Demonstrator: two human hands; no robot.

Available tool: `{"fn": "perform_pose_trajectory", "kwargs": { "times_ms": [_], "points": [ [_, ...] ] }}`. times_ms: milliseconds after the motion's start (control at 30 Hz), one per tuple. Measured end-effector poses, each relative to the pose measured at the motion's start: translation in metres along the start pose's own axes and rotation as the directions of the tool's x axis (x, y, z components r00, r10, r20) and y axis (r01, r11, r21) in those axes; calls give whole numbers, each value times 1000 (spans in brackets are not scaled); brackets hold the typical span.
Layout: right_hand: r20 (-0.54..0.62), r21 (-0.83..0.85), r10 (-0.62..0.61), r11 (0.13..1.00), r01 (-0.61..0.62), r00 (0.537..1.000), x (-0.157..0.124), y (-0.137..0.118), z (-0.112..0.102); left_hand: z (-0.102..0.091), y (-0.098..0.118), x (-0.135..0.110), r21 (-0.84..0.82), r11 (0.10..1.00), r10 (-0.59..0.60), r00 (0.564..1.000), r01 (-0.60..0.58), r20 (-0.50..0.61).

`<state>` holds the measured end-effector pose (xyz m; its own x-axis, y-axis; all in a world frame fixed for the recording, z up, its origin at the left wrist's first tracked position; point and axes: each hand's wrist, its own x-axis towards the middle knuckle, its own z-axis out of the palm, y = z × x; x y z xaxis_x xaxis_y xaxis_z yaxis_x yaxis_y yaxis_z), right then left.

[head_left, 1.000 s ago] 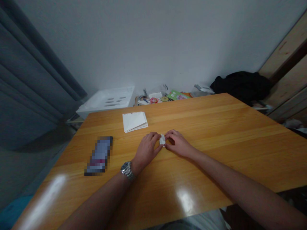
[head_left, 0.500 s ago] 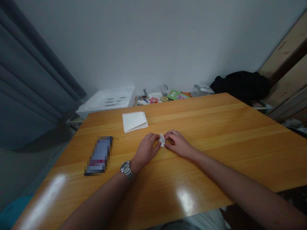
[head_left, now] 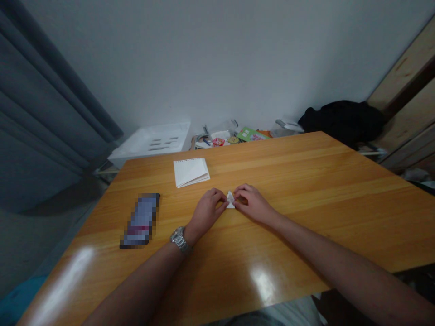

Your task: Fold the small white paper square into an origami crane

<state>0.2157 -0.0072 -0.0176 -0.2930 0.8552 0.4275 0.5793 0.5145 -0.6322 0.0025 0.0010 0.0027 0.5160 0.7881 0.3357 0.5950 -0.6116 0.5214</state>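
A small folded piece of white paper [head_left: 230,199] lies on the wooden table [head_left: 306,190], pinched from both sides. My left hand [head_left: 205,214], with a metal watch on its wrist, grips the paper's left edge with curled fingers. My right hand [head_left: 252,204] grips its right edge, fingers curled too. Most of the paper is hidden between the fingertips.
A white notepad [head_left: 190,172] lies beyond the hands, a phone [head_left: 140,220] to the left. Behind the table's far edge stand a white plastic tray [head_left: 152,141], small clutter [head_left: 231,136] and a black bag [head_left: 343,120]. A grey curtain [head_left: 41,127] hangs at left.
The hands stay nearly in place. The paper sits lower and flatter between the fingertips than a second ago, showing a small triangular point.
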Motion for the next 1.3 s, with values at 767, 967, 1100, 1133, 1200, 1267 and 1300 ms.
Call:
{"fn": "perform_pose_trajectory", "kwargs": {
  "times_ms": [767, 967, 1100, 1133, 1200, 1267, 1300],
  "points": [
    [39, -13, -84, 996, 85, 996, 0, -2, -7, 0, -2, -2, -14, 1000, 21, 999, -21, 33],
    [107, -56, -186, 980, 193, 977, -1, -2, -14, -1, 1, -3, 50, 997, 47, 998, -50, 51],
    [148, -85, -227, 967, 241, 963, 0, -4, -15, -3, 4, -2, 127, 989, 73, 995, -82, 70],
    [162, -96, -234, 963, 251, 959, 0, -4, -15, -3, 5, -2, 143, 986, 79, 994, -89, 76],
    [188, -129, -243, 955, 269, 952, 0, -2, -15, -3, 6, -1, 174, 980, 85, 993, -98, 84],
    [211, -170, -247, 944, 284, 946, -1, 0, -15, -3, 8, -1, 202, 974, 89, 991, -107, 96],
    [222, -191, -248, 937, 291, 943, -1, 1, -15, -3, 8, -1, 216, 970, 92, 990, -113, 103]
  ]
}}
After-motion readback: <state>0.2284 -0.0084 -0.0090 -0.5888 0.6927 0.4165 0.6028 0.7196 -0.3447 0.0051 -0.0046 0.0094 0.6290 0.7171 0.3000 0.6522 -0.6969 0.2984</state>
